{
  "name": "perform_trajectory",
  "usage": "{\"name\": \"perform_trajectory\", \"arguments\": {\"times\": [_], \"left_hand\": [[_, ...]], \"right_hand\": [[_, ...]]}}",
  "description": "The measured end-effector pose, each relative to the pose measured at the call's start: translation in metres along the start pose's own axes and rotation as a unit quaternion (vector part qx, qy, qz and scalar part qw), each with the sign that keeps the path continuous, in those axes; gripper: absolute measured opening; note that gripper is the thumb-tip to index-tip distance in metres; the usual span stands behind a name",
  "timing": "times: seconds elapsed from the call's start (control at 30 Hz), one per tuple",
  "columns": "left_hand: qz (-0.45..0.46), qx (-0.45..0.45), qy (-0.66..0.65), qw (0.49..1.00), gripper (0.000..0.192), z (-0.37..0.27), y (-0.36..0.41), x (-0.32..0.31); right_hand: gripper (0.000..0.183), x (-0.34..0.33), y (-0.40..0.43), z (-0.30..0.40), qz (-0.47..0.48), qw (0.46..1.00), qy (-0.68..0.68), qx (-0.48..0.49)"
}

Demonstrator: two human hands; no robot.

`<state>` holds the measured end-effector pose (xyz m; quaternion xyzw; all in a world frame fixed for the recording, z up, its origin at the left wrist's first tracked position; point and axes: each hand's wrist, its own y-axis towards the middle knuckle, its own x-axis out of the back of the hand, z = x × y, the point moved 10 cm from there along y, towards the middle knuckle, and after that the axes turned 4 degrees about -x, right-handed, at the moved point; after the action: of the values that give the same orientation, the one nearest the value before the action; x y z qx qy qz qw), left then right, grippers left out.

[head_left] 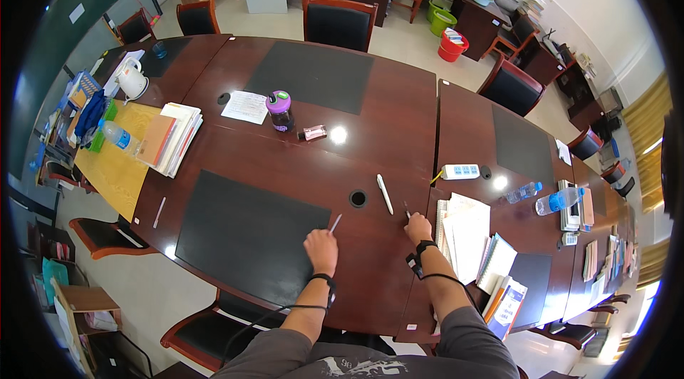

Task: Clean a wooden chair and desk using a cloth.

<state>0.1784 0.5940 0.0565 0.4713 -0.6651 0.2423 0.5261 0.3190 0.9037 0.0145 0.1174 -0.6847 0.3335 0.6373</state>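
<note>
My left hand (321, 251) rests over the right edge of a dark desk pad (246, 240) and holds a slim pale stick (335, 223), perhaps a pen part. My right hand (418, 229) grips a thin, partly clear pen-like piece (407, 210), mostly hidden by the fingers. Between and beyond both hands lies a white pen (385, 194) on the brown wooden table (374, 251). Just left of that pen is a round black cable hole (358, 198). Loose papers and notebooks (467, 235) lie right beside my right wrist.
A purple-lidded bottle (281, 112), a small pink box (314, 132) and a written sheet (245, 107) lie farther back. At left are a paper stack (179, 138) and a white kettle (131, 78). A power strip (460, 171) and water bottles (559, 201) stand right. Cables run from both wrists.
</note>
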Motion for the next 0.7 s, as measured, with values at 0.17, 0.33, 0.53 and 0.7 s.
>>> {"name": "perform_trajectory", "arguments": {"times": [0.17,0.33,0.53,0.7], "left_hand": [[-0.037,0.131,0.131,0.982,0.015,0.134,-0.034,0.044],[-0.096,0.178,0.222,0.954,0.011,0.252,-0.068,0.102],[-0.128,0.228,0.269,0.927,0.01,0.299,-0.114,0.124],[-0.112,0.261,0.227,0.932,0.01,0.283,-0.112,0.109]], "right_hand": [[0.031,-0.005,0.001,-0.004,0.084,0.996,0.026,-0.018],[0.031,-0.003,0.022,-0.012,0.02,0.997,0.052,-0.056],[0.036,-0.007,0.021,0.009,0.051,0.996,0.049,-0.055],[0.037,0.006,0.035,0.015,-0.026,0.996,0.08,-0.041]]}}
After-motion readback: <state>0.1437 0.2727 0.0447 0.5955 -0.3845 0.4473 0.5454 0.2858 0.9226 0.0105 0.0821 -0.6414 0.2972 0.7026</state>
